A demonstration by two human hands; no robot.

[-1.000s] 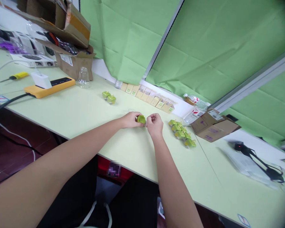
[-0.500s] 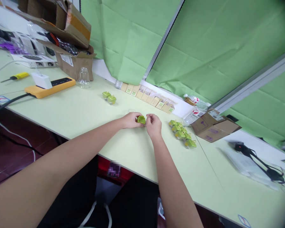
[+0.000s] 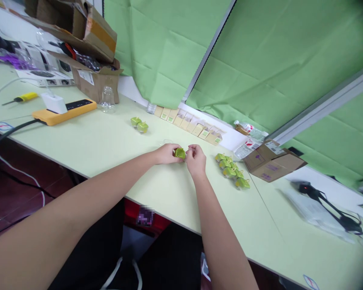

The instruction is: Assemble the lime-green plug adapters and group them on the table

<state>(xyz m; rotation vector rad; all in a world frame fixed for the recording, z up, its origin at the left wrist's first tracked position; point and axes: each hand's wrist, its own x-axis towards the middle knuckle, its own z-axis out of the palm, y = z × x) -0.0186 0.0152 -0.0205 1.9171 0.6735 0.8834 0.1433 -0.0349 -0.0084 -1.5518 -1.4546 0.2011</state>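
Above the middle of the table, my left hand (image 3: 167, 154) is closed around a small green plastic cap (image 3: 179, 152), its hollow side facing me. My right hand (image 3: 196, 159) is beside the cap's right edge, thumb and fingers pinched together; whatever they hold is too small to make out. Just behind my left hand lies a clear plastic piece (image 3: 167, 142), partly covered. To the right stands a cluster of small clear containers with green lids (image 3: 230, 166). Two more green-lidded containers (image 3: 139, 124) sit farther back on the left.
A row of small tan boxes (image 3: 189, 123) lines the wall. At left are an orange power strip (image 3: 78, 106), a yellow screwdriver (image 3: 26, 96), a clear jar (image 3: 107, 100) and cardboard boxes (image 3: 89, 82). At right are a carton (image 3: 272, 161), plastic bottles (image 3: 247, 147) and a black strap device (image 3: 329, 207).
The fingers of my right hand have shifted slightly beside the green cap. My left hand keeps its hold, and the containers stay where they were.
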